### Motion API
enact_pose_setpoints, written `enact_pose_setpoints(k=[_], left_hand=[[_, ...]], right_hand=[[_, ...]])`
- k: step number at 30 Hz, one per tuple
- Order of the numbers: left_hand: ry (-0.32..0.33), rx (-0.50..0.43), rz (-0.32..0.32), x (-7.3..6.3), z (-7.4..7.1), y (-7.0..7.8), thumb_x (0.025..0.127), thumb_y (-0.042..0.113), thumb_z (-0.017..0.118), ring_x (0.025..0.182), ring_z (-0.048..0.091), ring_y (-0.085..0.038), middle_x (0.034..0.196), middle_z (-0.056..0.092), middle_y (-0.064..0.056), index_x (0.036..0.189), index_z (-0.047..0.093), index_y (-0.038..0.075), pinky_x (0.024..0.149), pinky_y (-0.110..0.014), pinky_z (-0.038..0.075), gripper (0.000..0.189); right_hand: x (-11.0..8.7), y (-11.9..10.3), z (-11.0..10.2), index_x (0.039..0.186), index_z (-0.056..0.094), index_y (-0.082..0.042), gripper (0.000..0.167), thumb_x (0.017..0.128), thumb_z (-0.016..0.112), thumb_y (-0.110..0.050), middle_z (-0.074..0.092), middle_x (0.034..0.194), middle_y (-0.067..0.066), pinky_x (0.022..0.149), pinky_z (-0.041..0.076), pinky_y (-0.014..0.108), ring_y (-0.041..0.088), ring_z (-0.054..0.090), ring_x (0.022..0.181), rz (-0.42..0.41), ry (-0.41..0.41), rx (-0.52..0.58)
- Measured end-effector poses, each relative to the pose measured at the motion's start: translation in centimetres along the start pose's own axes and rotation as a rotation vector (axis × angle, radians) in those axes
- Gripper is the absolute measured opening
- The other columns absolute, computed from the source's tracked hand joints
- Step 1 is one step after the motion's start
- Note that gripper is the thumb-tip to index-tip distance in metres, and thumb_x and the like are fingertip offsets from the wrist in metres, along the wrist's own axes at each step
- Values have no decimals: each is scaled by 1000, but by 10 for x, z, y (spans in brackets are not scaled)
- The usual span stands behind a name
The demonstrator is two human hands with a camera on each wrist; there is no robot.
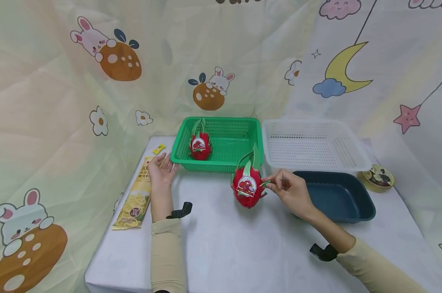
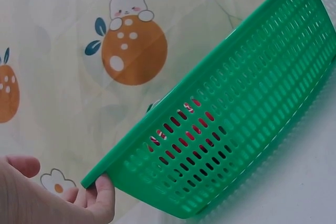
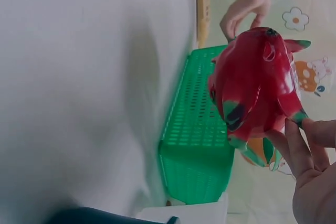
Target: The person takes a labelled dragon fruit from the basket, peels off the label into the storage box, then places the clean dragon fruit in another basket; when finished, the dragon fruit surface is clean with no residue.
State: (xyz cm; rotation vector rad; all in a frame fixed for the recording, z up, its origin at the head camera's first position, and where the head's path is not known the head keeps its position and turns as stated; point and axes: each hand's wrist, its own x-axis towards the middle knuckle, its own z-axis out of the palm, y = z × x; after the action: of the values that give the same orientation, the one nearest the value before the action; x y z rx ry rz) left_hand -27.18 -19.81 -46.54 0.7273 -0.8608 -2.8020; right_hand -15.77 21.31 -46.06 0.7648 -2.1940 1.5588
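Note:
My right hand (image 1: 288,191) pinches a red dragon fruit (image 1: 239,191) by one green-tipped scale on its side. The fruit has long green leaves on top and a round label on its front; it hangs above the table, before the green basket (image 1: 213,166). A second dragon fruit (image 1: 200,152) stands in the basket's left part. My left hand (image 1: 162,171) is at the basket's front left corner, palm up. In the left wrist view, the fingers (image 2: 105,198) touch the underside of the rim, while the thumb stays apart from it.
A white basket (image 1: 316,166) stands right of the green one, with a dark blue tray (image 1: 334,197) before it. Further right is a round tin (image 1: 378,179). A yellow pasta packet (image 1: 134,203) and small yellow sachet (image 1: 159,149) lie at the left edge.

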Motion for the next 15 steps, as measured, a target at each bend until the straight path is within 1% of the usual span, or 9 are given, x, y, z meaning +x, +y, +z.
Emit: enact_pose_setpoints(k=[4, 8, 11, 13, 15], left_hand=[[8, 3, -2, 0, 1, 0, 104, 14, 50, 135, 53, -28, 149, 55, -17, 154, 42, 6, 115, -44, 42, 51], [12, -3, -4, 0, 1, -1, 103, 14, 51, 135, 53, -28, 148, 55, -17, 150, 44, 7, 114, -43, 42, 48], [16, -17, -7, -1, 2, -2, 103, 13, 51, 136, 52, -27, 149, 55, -16, 148, 47, 7, 115, -42, 41, 46], [17, -22, -7, -1, 3, -2, 103, 13, 50, 137, 52, -27, 150, 54, -15, 147, 49, 7, 116, -42, 40, 44], [14, -13, -4, -1, 4, -3, 103, 14, 50, 138, 51, -26, 151, 53, -14, 145, 51, 6, 118, -42, 38, 43]], right_hand=[[-9, 4, 2, 78, 48, -9, 42, 80, 77, 21, 74, 100, 16, 73, 61, 20, 30, 75, 97, -11, -22, 22], [-18, 6, 4, 77, 47, -13, 45, 81, 77, 19, 74, 100, 12, 73, 62, 23, 28, 75, 98, -17, -51, 62], [-24, 7, 6, 76, 45, -15, 48, 81, 78, 19, 74, 100, 9, 73, 62, 23, 26, 75, 97, -22, -65, 56], [-28, 9, 7, 75, 44, -16, 50, 80, 78, 21, 74, 99, 9, 71, 61, 22, 28, 76, 97, -28, -66, 44], [-31, 11, 8, 75, 44, -17, 51, 79, 78, 22, 75, 100, 10, 71, 61, 22, 30, 76, 97, -21, -63, 30]])
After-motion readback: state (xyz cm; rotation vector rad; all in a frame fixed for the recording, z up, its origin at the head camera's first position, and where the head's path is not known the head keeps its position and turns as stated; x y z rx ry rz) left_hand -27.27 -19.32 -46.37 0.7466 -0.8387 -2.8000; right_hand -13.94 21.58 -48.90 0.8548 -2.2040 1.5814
